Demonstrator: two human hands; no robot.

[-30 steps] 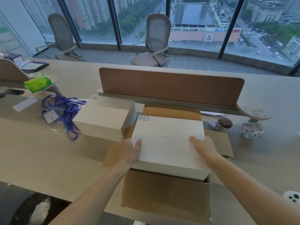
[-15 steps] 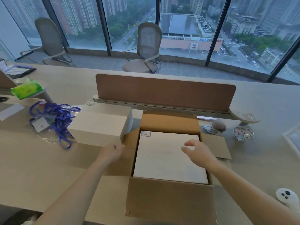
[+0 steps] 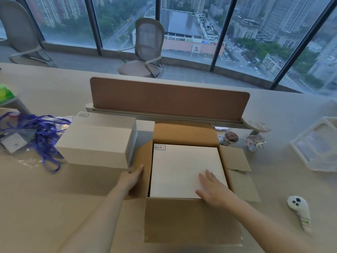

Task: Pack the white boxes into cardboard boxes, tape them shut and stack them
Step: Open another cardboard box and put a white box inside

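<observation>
Right hand (image 3: 213,190) flat, fingers straight, on white box (image 3: 184,168) (inside cardboard box (image 3: 189,220)); left hand (image 3: 132,177) open, fingers straight against left flap (image 3: 144,161).

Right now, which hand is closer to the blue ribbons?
Left. The left hand touches the carton's left flap, to the right of the ribbons; the right hand lies on the white box in the carton, farther away.
</observation>
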